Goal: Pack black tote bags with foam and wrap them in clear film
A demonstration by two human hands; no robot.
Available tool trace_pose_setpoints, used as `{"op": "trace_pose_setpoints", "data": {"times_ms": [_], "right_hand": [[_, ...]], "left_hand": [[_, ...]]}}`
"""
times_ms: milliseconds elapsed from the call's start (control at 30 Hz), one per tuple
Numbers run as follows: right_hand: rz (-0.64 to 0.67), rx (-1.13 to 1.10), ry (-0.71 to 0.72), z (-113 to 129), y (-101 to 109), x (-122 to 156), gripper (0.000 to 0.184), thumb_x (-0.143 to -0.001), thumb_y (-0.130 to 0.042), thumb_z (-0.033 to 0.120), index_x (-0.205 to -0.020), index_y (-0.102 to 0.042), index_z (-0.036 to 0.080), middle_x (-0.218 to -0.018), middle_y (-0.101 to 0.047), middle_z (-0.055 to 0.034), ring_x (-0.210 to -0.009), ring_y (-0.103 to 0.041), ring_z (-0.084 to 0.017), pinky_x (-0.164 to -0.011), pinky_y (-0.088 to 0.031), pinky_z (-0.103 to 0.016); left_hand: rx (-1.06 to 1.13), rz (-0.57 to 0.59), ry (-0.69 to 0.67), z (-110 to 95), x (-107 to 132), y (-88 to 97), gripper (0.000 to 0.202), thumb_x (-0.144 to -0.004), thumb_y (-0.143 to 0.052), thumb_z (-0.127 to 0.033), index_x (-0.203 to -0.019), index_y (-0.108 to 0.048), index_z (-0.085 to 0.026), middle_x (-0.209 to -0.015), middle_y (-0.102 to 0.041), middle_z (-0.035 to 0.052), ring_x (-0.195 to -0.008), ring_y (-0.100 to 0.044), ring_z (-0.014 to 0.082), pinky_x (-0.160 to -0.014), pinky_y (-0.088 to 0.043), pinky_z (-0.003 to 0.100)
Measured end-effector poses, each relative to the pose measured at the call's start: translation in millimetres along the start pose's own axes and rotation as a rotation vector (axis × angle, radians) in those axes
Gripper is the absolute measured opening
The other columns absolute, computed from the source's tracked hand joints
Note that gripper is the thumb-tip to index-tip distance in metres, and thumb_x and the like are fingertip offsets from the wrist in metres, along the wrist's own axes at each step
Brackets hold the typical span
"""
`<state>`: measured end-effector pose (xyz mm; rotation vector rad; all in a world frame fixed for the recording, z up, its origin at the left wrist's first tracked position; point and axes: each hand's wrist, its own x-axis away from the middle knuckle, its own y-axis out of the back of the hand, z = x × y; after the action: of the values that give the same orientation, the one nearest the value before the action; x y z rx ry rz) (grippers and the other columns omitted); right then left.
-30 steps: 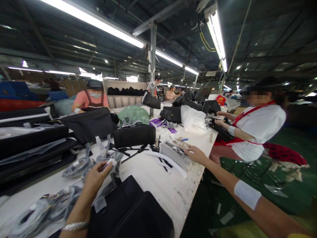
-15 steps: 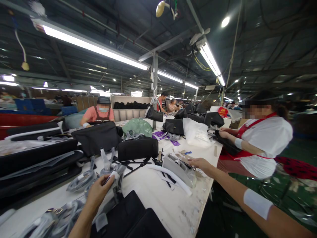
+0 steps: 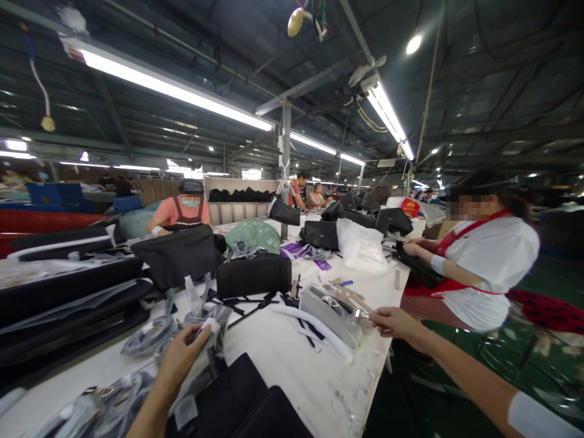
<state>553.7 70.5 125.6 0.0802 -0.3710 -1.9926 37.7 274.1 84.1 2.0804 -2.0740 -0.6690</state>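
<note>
My left hand [image 3: 180, 359] is closed on a plastic-wrapped strap bundle [image 3: 207, 325] with a white end, held low over the white table [image 3: 283, 359]. More wrapped straps [image 3: 146, 331] lie just left of it, and a black bag [image 3: 237, 401] sits right below. My right hand [image 3: 393, 321] is at the table's right edge, fingers pinched at the front of a grey tape dispenser [image 3: 333, 311]; whether they hold tape I cannot make out. A white band [image 3: 533, 420] wraps my right forearm.
A black bag [image 3: 253, 275] and black straps [image 3: 249, 300] lie mid-table, a white strip [image 3: 314, 325] beside the dispenser. Stacked black panels [image 3: 68, 298] fill the left. A person in white with a red apron [image 3: 479, 255] works at right; another in pink [image 3: 182, 210] sits beyond.
My right hand has drawn back from over the dispenser toward the table's right edge, and its fingers have closed. The view tilted up after the first frame. My left hand barely moved.
</note>
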Motion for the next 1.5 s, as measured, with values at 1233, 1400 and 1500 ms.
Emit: {"op": "trace_pose_setpoints", "data": {"times_ms": [1233, 1400, 1500], "right_hand": [[0.333, -0.31, 0.169, 102.4, -398.0, -0.1, 0.043, -0.065, -0.078, 0.056, -0.066, -0.067, 0.014, -0.063, -0.063, -0.0008, -0.052, -0.049, -0.007, -0.051, -0.043, -0.019], [0.325, -0.295, 0.113, 102.5, -400.2, 3.7, 0.042, -0.067, -0.078, 0.054, -0.061, -0.063, 0.014, -0.057, -0.061, 0.0007, -0.046, -0.047, -0.006, -0.046, -0.044, -0.018], [0.376, -0.282, 0.107, 102.5, -393.7, 5.4, 0.037, -0.069, -0.079, 0.047, -0.064, -0.066, 0.013, -0.061, -0.065, -0.0016, -0.047, -0.05, -0.007, -0.046, -0.049, -0.02]], "left_hand": [[0.01, -0.118, -0.194, -7.2, 10.0, -6.2, 0.018, -0.082, -0.063, -0.036, -0.085, -0.072, -0.02, -0.086, -0.074, 0.0021, -0.085, -0.067, 0.0187, -0.078, -0.047, 0.027], [-0.024, -0.134, -0.195, -5.3, 10.4, -6.2, 0.016, -0.081, -0.064, -0.035, -0.084, -0.072, -0.021, -0.085, -0.074, 0.0019, -0.084, -0.067, 0.019, -0.077, -0.047, 0.027], [-0.029, -0.127, -0.206, -4.5, 10.3, -4.9, 0.016, -0.08, -0.064, -0.034, -0.084, -0.072, -0.021, -0.085, -0.074, 0.0017, -0.084, -0.067, 0.0191, -0.077, -0.047, 0.027]]}}
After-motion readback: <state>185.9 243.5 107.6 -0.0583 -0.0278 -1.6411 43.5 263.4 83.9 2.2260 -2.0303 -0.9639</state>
